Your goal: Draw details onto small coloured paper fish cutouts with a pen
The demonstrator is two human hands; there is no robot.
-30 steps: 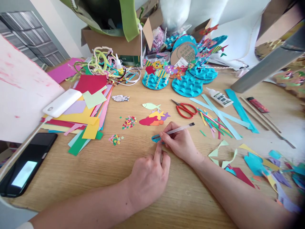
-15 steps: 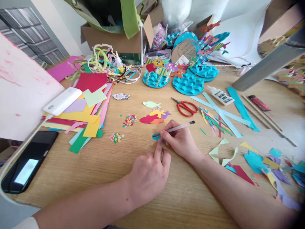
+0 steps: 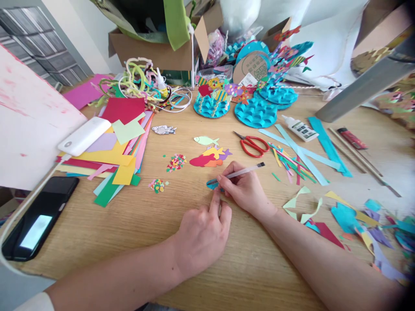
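My right hand point(image 3: 244, 190) is closed round a slim pen point(image 3: 244, 171) with a clear whitish barrel and a dark end, its tip down on a small blue paper cutout point(image 3: 211, 185). Most of that cutout is hidden under my fingers; dark marks show on its rounded left end. My left hand point(image 3: 204, 231) presses the cutout's lower edge to the table with the index finger, the other fingers curled in. Just beyond lie overlapping paper fish point(image 3: 204, 160) in red, yellow, orange and purple, and a pale green paper fish point(image 3: 206, 141) with a drawn face.
Red-handled scissors point(image 3: 253, 145), paper strips point(image 3: 295, 166) and a glue bottle point(image 3: 301, 128) lie to the right. Small confetti piles point(image 3: 177, 162), stacked coloured paper point(image 3: 125, 112) and a phone point(image 3: 40, 220) are on the left. Blue bases point(image 3: 256, 113) stand behind; paper scraps point(image 3: 346, 219) lie front right.
The pen and both hands stay almost in place over the blue cutout. The whole view has shifted very slightly.
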